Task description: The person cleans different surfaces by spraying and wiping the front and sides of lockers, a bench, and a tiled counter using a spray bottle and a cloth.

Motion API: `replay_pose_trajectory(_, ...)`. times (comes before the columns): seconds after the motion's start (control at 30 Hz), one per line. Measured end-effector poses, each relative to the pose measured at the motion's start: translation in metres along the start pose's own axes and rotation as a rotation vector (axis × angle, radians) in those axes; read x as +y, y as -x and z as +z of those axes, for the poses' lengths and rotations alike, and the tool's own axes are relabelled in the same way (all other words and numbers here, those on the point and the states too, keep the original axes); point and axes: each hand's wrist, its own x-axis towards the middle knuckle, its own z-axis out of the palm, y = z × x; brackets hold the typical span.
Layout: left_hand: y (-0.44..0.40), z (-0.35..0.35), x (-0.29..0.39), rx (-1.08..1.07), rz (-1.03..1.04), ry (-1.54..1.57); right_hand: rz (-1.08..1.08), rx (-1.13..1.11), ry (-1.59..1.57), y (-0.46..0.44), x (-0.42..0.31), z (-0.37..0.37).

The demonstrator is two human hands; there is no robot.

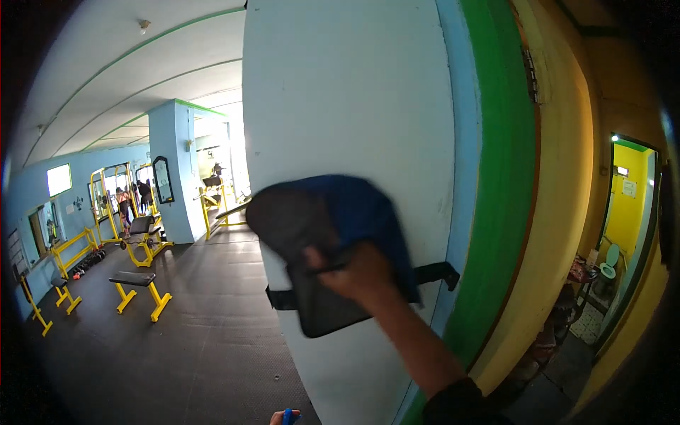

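Where the gym opens out at far L, yellow-framed bench stands on dark floor, w/ more yellow equip. behind it. Blue pillar bears dark-framed mirror; small figures nr. back, too small to tell if direct view or reflection.

Bottom edge, L of pad: L hand, mostly cut off, fingers closed on small blue item; type unclear. It is low & well apart from pad.

Next R, blue-and-dark pad, exact type unclear (motion blur). Dark part L & low, blue part upper R. Bulk lies above & L of R hand, w/ a lower flap below the fingers. Long axis hard to call, as shape looks bent. R hand is nearer of the two, clamped on pad's dark part, fingers pointing L; forearm comes up from lower R.

Surface behind: upright pale panel. Black strap crosses it, passing behind pad, ends showing either side, R end higher. Pad overlaps strap in view; can't tell if touching.

Far R: green trim, yellow wall, then doorway w/ toilet beyond.
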Motion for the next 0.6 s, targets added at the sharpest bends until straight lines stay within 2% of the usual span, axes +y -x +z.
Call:
replay_pose_trajectory(0.07,0.025,-0.016,-0.013,-0.012,-0.068,0.014,-0.185,0.323,0.178,0.0,0.03,-0.026)
replay_pose_trajectory(0.1,0.044,-0.025,-0.032,0.054,0.012,-0.012,-0.281,0.575,0.068,-0.018,0.059,-0.021)
replay_pose_trajectory(0.13,0.057,-0.03,-0.043,0.122,0.093,-0.038,-0.24,0.691,0.098,-0.033,0.064,-0.037)
replay_pose_trajectory(0.17,0.059,-0.034,-0.028,0.131,0.091,-0.042,-0.073,0.833,0.013,-0.05,0.059,-0.051)
replay_pose_trajectory(0.2,0.049,-0.036,0.006,0.11,-0.1,-0.074,-0.079,0.827,0.006,-0.067,0.034,-0.072)
replay_pose_trajectory(0.23,0.044,-0.035,0.025,0.086,-0.291,-0.102,0.148,0.484,0.164,-0.082,-0.001,-0.096)
replay_pose_trajectory(0.27,0.045,-0.029,0.022,0.093,-0.292,-0.101,0.366,0.134,0.317,-0.091,-0.027,-0.101)
replay_pose_trajectory(0.33,0.047,-0.011,0.006,0.334,0.07,-0.034,-0.137,0.743,0.376,-0.105,-0.033,-0.032)
replay_pose_trajectory(0.37,0.054,-0.016,-0.003,0.328,0.065,-0.035,-0.171,0.694,0.43,-0.095,-0.049,-0.011)
replay_pose_trajectory(0.4,0.066,-0.028,-0.012,0.266,-0.149,-0.033,-0.2,0.644,0.484,-0.077,-0.061,0.007)
replay_pose_trajectory(0.43,0.074,-0.038,-0.016,0.199,-0.366,-0.033,-0.262,0.625,0.397,-0.055,-0.064,0.024)
replay_pose_trajectory(0.47,0.068,-0.033,-0.005,0.186,-0.371,-0.035,-0.327,0.604,0.311,-0.032,-0.064,0.039)
replay_pose_trajectory(0.53,0.038,-0.014,0.032,0.182,-0.367,-0.022,0.007,-0.055,0.122,0.016,-0.052,0.04)
replay_pose_trajectory(0.57,0.049,-0.019,0.016,0.182,-0.368,-0.025,0.093,-0.043,-0.026,0.036,-0.029,0.05)
replay_pose_trajectory(0.6,0.068,-0.027,-0.01,0.199,-0.197,-0.003,0.177,-0.034,-0.178,0.055,0.003,0.067)
